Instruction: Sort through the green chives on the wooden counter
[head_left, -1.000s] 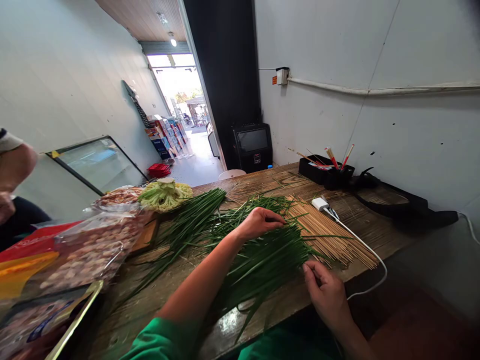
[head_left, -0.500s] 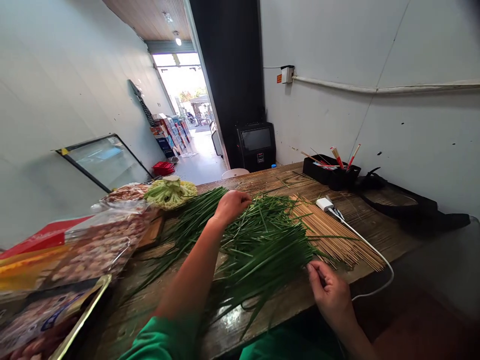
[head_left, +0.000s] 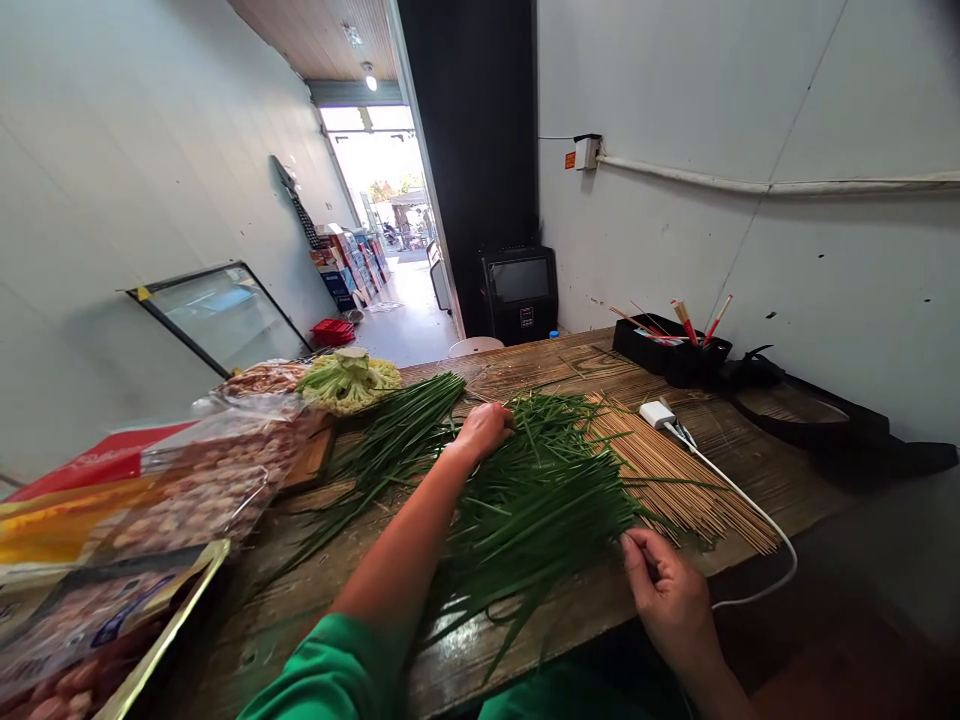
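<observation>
A wide pile of green chives [head_left: 525, 500] lies across the wooden table [head_left: 540, 365]. My left hand [head_left: 486, 430] reaches into the far side of the pile, fingers curled round a few stalks. My right hand [head_left: 666, 590] rests at the table's near edge, fingers pinched at the tips of the chives next to a spread of bamboo skewers [head_left: 675, 470]. What the right fingers pinch is too small to name.
A second chive bunch [head_left: 397, 440] lies left of the pile. Cauliflower [head_left: 346, 380], bagged meat pieces [head_left: 202, 490] and a metal tray [head_left: 161, 640] fill the left. A white charger with cable [head_left: 660, 413], a black chopstick box [head_left: 667, 350] and a black bag [head_left: 810, 415] sit right.
My left hand moved from the middle of the chive pile to its far left side. The right hand stayed at the near edge. A person seen at far left is out of view.
</observation>
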